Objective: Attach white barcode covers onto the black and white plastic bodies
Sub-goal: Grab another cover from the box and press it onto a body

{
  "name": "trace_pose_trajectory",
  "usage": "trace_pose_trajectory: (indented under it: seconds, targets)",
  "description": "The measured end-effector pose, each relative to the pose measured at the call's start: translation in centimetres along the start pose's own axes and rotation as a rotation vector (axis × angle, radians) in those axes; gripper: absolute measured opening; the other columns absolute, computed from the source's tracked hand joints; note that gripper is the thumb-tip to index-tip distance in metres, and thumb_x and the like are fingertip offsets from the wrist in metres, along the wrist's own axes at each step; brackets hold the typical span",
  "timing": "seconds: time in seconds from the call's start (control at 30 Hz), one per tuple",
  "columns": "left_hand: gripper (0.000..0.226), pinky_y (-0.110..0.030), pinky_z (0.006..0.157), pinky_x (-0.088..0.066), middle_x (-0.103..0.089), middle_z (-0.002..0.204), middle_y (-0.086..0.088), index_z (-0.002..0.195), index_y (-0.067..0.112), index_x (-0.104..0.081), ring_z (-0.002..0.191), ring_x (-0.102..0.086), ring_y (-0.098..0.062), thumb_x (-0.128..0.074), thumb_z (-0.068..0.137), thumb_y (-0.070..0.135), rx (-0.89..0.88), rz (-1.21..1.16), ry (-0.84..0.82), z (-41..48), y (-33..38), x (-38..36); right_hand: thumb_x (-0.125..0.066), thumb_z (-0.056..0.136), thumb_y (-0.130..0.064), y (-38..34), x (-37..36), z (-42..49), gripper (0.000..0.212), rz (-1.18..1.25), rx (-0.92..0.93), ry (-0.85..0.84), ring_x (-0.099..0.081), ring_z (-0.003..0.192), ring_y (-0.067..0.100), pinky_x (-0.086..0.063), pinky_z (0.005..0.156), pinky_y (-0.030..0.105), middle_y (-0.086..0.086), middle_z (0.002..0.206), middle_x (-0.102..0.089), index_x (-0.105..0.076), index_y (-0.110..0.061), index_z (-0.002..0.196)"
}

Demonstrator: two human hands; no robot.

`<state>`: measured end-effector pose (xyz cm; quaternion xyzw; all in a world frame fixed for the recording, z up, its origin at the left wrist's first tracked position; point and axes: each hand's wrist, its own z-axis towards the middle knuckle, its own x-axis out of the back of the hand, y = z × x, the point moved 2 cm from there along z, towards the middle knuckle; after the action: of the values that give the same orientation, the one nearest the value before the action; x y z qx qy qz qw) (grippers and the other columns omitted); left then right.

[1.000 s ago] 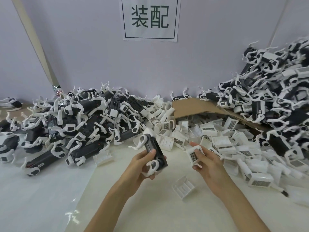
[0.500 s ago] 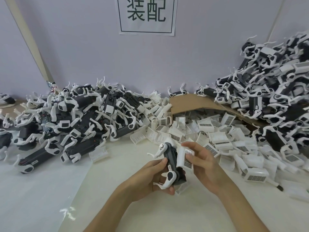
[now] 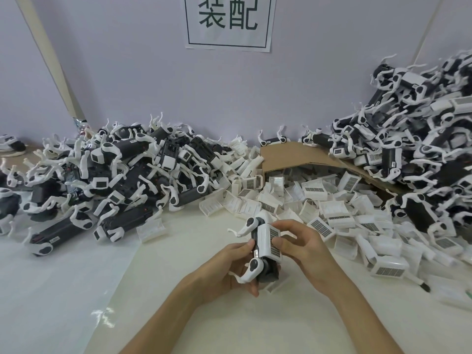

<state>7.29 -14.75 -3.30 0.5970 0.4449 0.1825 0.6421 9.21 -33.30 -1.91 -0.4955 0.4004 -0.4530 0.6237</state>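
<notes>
Left hand (image 3: 224, 269): curled round the lower half of one black and white body (image 3: 267, 273), thumb on its near left edge; held clear of the table (image 3: 229, 325).
Right hand (image 3: 304, 251): fingers curled over a white barcode cover (image 3: 268, 241), thumb flat on the barcode face, pressing it against the body.
Cover position: lay on the upper middle of the body, between the two hands, between the body's two white arms.
Seating: could not tell whether it had clicked home; judged to be mid-press.
Step in hand: attaching this one cover; not yet confirmed done.
Far left of the left hand: heap of bodies (image 3: 115, 175), most apparently without barcode covers; judged the stock left to do.
Beyond and right of the right hand: spread of loose covers (image 3: 332, 208), spilling from under a cardboard flap (image 3: 288, 157); plenty remained.
Far right, past the right hand: taller heap (image 3: 421, 139), several pieces showing barcode faces; judged the finished lot.
Under the hands: one stray cover (image 3: 277, 284) lay on the table.
Progress estimate: well underway, with a large share outstanding.
</notes>
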Motion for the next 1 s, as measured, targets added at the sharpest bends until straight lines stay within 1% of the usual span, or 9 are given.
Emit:
trace_pose_trajectory:
  seconds: [0.1, 0.23, 0.33, 0.5, 0.6, 0.7, 0.9, 0.97, 1.0]
  targets:
    - [0.042, -0.033, 0.059, -0.056, -0.068, 0.088, -0.013, 0.101, 0.012, -0.076, 0.072, -0.063, -0.029, -0.049, 0.095, 0.044, -0.019, -0.007, 0.017, 0.0, 0.2, 0.0, -0.095, 0.057, -0.045, 0.1, 0.1, 0.1, 0.053, 0.049, -0.016, 0.020, -0.070, 0.091, 0.020, -0.056, 0.082, 0.028, 0.008, 0.104, -0.075, -0.078, -0.021, 0.102]
    - [0.046, -0.034, 0.062, -0.057, -0.069, 0.104, -0.018, 0.111, 0.010, -0.073, 0.084, -0.066, -0.028, -0.048, 0.097, 0.046, -0.024, -0.006, 0.013, 0.0, 0.2, -0.1, -0.088, 0.069, -0.026, 0.1, 0.1, 0.1, 0.036, -0.017, 0.013, 0.029, -0.066, 0.083, 0.020, -0.055, 0.077, 0.029, 0.003, 0.101, -0.072, -0.075, -0.024, 0.102]
    - [0.046, -0.034, 0.067, -0.059, -0.071, 0.110, -0.018, 0.113, 0.009, -0.072, 0.083, -0.069, -0.026, -0.048, 0.098, 0.045, -0.047, -0.012, -0.016, 0.0, 0.2, -0.2, -0.084, 0.068, -0.021, 0.5, 0.3, 0.3, 0.046, 0.018, -0.022, 0.076, -0.059, 0.081, 0.021, -0.051, 0.077, 0.033, -0.003, 0.092, -0.066, -0.065, -0.019, 0.109]
    - [0.045, -0.033, 0.067, -0.059, -0.073, 0.100, -0.014, 0.109, 0.012, -0.075, 0.076, -0.068, -0.025, -0.048, 0.098, 0.047, -0.066, 0.068, 0.046, 0.2, 0.0, 0.0, -0.076, 0.073, -0.023, 0.8, 0.2, 0.2, 0.056, -0.014, -0.094, 0.030, -0.064, 0.094, 0.025, -0.053, 0.084, 0.039, 0.019, 0.117, -0.062, -0.056, -0.014, 0.124]
    - [0.046, -0.039, 0.080, -0.057, -0.073, 0.108, -0.017, 0.111, 0.013, -0.075, 0.089, -0.070, -0.028, -0.049, 0.097, 0.048, -0.137, 0.144, 0.166, 0.6, -0.2, 0.3, -0.074, 0.074, -0.031, 0.9, -0.1, 0.1, 0.061, -0.004, -0.110, 0.028, -0.067, 0.107, 0.027, -0.054, 0.093, 0.042, 0.016, 0.122, -0.066, -0.054, -0.017, 0.130]
    - [0.046, -0.029, 0.087, -0.051, -0.075, 0.109, -0.011, 0.109, 0.021, -0.077, 0.096, -0.069, -0.022, -0.053, 0.092, 0.056, -0.279, 0.267, 0.277, 0.5, 0.2, 0.3, -0.068, 0.082, -0.034, 0.7, -0.6, 0.0, 0.056, -0.029, -0.085, -0.009, -0.063, 0.117, 0.030, -0.046, 0.104, 0.050, 0.009, 0.122, -0.070, -0.055, -0.016, 0.133]
    - [0.041, -0.014, 0.080, -0.048, -0.077, 0.103, -0.002, 0.107, 0.022, -0.077, 0.097, -0.070, -0.013, -0.044, 0.101, 0.046, -0.416, 0.411, 0.299, 0.0, 0.8, -0.4, -0.072, 0.089, -0.027, 0.0, -1.0, -0.2, 0.046, -0.028, -0.019, 0.002, -0.068, 0.111, 0.024, -0.047, 0.094, 0.029, 0.010, 0.113, -0.074, -0.056, -0.015, 0.130]
    - [0.032, -0.012, 0.079, -0.048, -0.075, 0.110, 0.003, 0.116, 0.031, -0.073, 0.102, -0.069, -0.009, -0.050, 0.099, 0.046, -0.438, 0.456, 0.275, -0.1, 0.8, -1.0, -0.073, 0.087, -0.028, 0.0, -1.1, -0.3, 0.049, -0.012, -0.002, 0.019, -0.070, 0.107, 0.025, -0.050, 0.089, 0.028, 0.012, 0.111, -0.075, -0.055, -0.018, 0.131]
    - [0.031, -0.016, 0.081, -0.051, -0.074, 0.113, 0.006, 0.120, 0.034, -0.070, 0.105, -0.068, -0.009, -0.057, 0.095, 0.048, -0.447, 0.482, 0.279, -0.1, 0.7, -1.3, -0.073, 0.087, -0.028, 0.0, -1.2, -0.3, 0.050, -0.001, 0.005, 0.018, -0.070, 0.105, 0.025, -0.052, 0.086, 0.027, 0.013, 0.110, -0.075, -0.054, -0.019, 0.132]
